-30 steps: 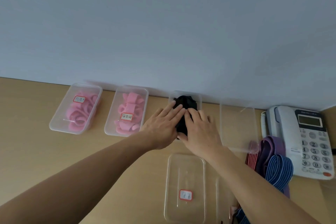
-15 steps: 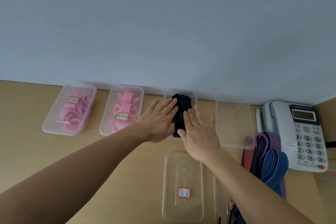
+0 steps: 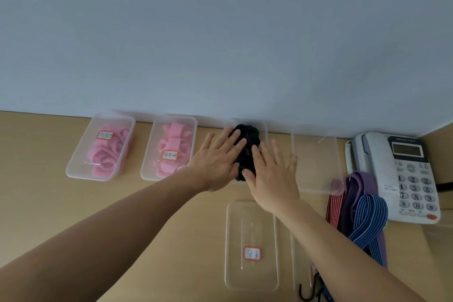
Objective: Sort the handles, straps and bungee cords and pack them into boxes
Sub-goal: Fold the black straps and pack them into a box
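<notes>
A clear box (image 3: 264,127) by the wall holds a bundle of black straps (image 3: 250,137). My left hand (image 3: 215,162) lies flat on the bundle's left side with fingers spread. My right hand (image 3: 272,174) rests flat over the box's right side, fingers apart, its thumb against the black bundle. Neither hand grips anything. Two closed labelled boxes hold pink items: one at far left (image 3: 100,147), one beside it (image 3: 169,147). A pile of purple, blue-striped and red-striped straps (image 3: 362,206) lies at the right.
A clear lid with a red-edged label (image 3: 252,245) lies on the wooden desk (image 3: 49,203) in front of me. An empty clear box (image 3: 316,159) stands right of the black one. A white telephone (image 3: 402,174) sits at far right. A dark hook (image 3: 306,294) shows at the bottom edge.
Both hands have flattened and spread their fingers over the black bundle's box. The right hand has slid a little to the right, off the bundle.
</notes>
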A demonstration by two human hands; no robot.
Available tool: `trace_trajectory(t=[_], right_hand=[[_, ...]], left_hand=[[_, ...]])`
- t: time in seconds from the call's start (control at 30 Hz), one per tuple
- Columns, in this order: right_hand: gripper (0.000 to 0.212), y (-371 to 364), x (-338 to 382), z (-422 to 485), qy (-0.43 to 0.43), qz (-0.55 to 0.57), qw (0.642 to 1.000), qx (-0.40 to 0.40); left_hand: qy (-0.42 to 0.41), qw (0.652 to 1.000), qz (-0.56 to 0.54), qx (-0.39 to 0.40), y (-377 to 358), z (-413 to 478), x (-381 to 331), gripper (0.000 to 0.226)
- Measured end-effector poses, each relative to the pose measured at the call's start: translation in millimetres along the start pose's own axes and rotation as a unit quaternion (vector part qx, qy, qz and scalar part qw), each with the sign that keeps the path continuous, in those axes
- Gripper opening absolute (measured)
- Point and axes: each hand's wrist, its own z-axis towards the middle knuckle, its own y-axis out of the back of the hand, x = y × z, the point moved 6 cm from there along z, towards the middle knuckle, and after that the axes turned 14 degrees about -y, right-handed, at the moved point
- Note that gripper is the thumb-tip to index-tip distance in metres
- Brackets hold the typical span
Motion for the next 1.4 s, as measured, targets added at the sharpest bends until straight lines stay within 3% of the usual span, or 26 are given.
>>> trace_trajectory(t=[0.17, 0.53, 0.7, 0.93, 1.17, 1.23, 1.3, 1.37, 1.4], right_hand=[[0.062, 15.1, -7.5, -44.8, -0.008, 0.065, 0.996, -0.055], [0.071, -49.9, -5.0, -141.4, -0.144, 0.075, 0.985, 0.056], [0.076, -62.2, -4.8, -157.8, -0.203, 0.081, 0.974, 0.052], [0.099, -69.6, -3.0, -166.1, -0.285, 0.099, 0.953, 0.013], [0.130, -75.4, -14.1, -166.6, -0.380, 0.155, 0.910, 0.055], [0.111, -75.4, -17.1, -168.0, -0.377, 0.176, 0.909, 0.033], [0.071, -74.1, -19.1, -169.4, -0.361, 0.246, 0.899, 0.019], [0.032, -71.1, -20.3, -171.3, -0.352, 0.361, 0.863, 0.024], [0.024, -68.4, -20.0, -172.0, -0.345, 0.425, 0.836, 0.024]], left_hand=[[0.006, 0.995, -0.042, -0.086, 5.5, -33.8, -14.5, 0.064], [-0.069, 0.996, -0.042, 0.031, -45.0, -119.9, -42.1, 0.067], [-0.079, 0.993, -0.066, 0.061, -55.8, -132.8, -51.3, 0.067], [-0.074, 0.991, -0.087, 0.066, -59.9, -142.5, -57.0, 0.065], [-0.057, 0.987, -0.140, 0.052, -50.3, -144.4, -56.6, 0.064], [-0.047, 0.983, -0.172, 0.039, -46.0, -144.0, -57.5, 0.063], [-0.027, 0.978, -0.204, 0.036, -42.7, -144.2, -57.1, 0.061], [-0.010, 0.974, -0.222, 0.034, -39.2, -144.1, -55.9, 0.058], [-0.003, 0.973, -0.227, 0.031, -36.6, -144.2, -54.7, 0.057]])
